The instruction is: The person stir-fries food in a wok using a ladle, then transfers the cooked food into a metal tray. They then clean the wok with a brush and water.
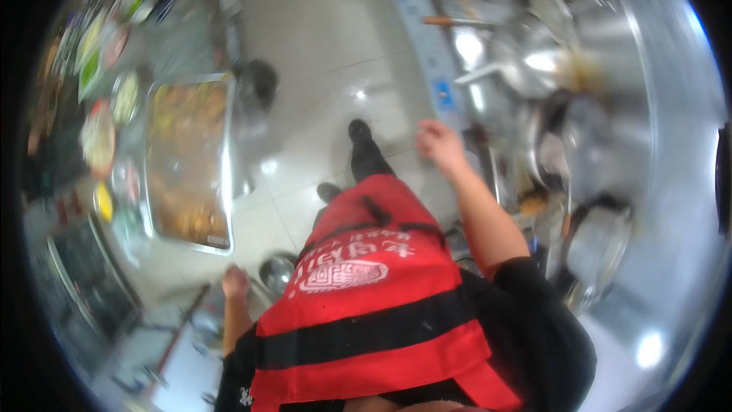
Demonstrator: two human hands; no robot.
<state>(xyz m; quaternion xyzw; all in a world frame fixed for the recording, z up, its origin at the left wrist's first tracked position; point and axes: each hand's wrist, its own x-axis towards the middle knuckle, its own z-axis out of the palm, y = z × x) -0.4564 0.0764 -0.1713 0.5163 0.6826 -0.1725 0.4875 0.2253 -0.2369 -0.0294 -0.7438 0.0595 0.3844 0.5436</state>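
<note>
My left hand (235, 281) hangs low by my side, blurred, near the lower end of a large metal tray (229, 194) of brown and yellow food. It seems to touch nothing; its fingers are too blurred to read. Out in front on the other side, my right hand (439, 144) is loosely curled with nothing visible in it. Beside it is the edge of the steel cooking counter (443, 88), which bears blue marks. Between my hands are my red and black apron (366, 320) with white print and one dark shoe (359, 129) on the tiles.
Pale, shiny floor tiles (320, 28) run ahead between two counters. On the right, a white-handled ladle (480, 74), a wooden-handled tool (437, 21) and several pans stand on the steel range. Bowls of ingredients (98, 143) line the left counter. A metal bowl (276, 272) is low beside me.
</note>
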